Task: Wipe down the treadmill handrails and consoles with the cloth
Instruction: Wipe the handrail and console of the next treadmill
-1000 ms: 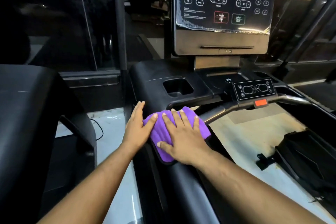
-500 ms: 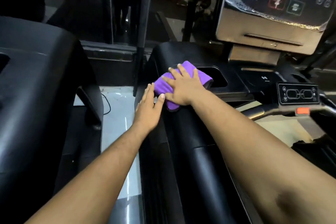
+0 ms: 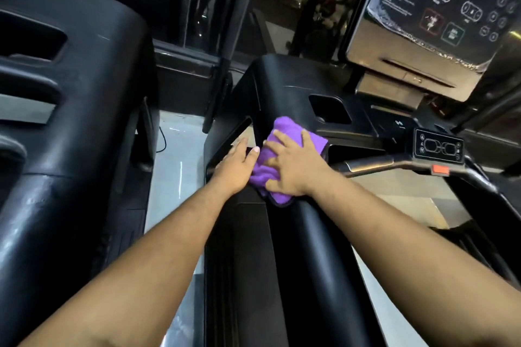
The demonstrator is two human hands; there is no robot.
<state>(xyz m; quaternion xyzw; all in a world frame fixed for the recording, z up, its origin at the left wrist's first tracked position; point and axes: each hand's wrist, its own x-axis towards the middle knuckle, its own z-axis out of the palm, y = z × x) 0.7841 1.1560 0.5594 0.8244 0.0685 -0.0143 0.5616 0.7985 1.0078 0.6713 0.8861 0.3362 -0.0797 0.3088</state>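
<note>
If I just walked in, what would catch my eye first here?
The bright purple cloth stands out, pressed flat on the black treadmill handrail under the right hand. The left hand rests beside it, at its left edge. Up at the right, the console shows its buttons.

This is a gym floor, dimly lit. Two black treadmills stand side by side: one with a broad moulded handrail (image 3: 296,248), a cup recess (image 3: 329,108), a small control pad (image 3: 438,146) with an orange stop tab (image 3: 440,169), and a tall console (image 3: 439,8) printed with button icons; the neighbouring treadmill (image 3: 70,121) stands just to its left. Glass panels (image 3: 194,0) stand behind, above pale glossy flooring (image 3: 177,166).
</note>
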